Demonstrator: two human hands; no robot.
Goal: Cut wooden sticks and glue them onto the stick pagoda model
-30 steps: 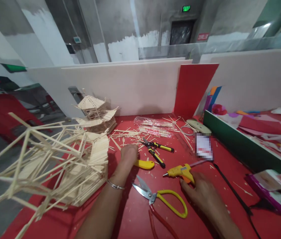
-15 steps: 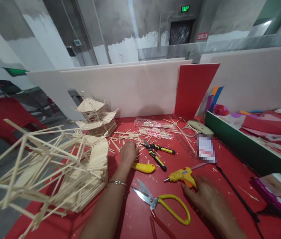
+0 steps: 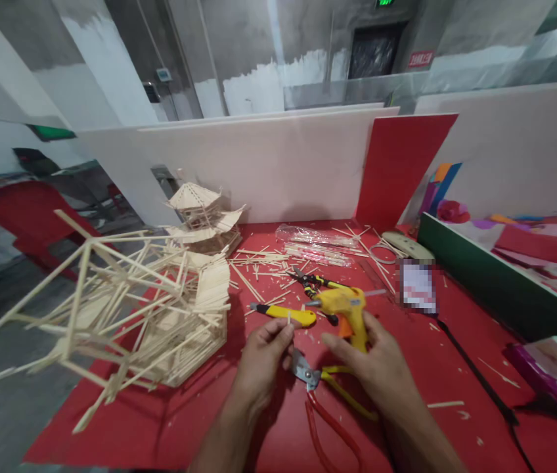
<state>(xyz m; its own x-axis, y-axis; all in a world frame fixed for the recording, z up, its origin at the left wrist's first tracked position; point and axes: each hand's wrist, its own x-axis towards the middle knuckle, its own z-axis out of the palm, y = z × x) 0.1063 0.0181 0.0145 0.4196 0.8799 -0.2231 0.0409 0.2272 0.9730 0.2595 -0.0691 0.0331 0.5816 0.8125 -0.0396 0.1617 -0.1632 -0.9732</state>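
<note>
My left hand (image 3: 265, 351) pinches a short thin wooden stick (image 3: 289, 318) upright between thumb and fingers. My right hand (image 3: 372, 358) grips a yellow glue gun (image 3: 341, 304) with an orange trigger, lifted off the red table (image 3: 170, 420), its nozzle pointing left toward the stick. Under both hands lie yellow-handled scissors (image 3: 308, 374). A large model of wooden sticks (image 3: 160, 309) stands to the left of my left hand, with a smaller stick pagoda (image 3: 202, 217) behind it.
A yellow utility knife (image 3: 283, 313) and black-and-yellow pliers (image 3: 315, 284) lie past my hands among loose sticks. A plastic bag of sticks (image 3: 318, 244) lies further back. White and red boards (image 3: 397, 164) wall the back. A green-edged tray (image 3: 485, 282) and a black cord (image 3: 475, 374) are on the right.
My left hand drew back from the loose sticks with one stick pinched. My right hand picked the glue gun up off the table and brought it toward the stick.
</note>
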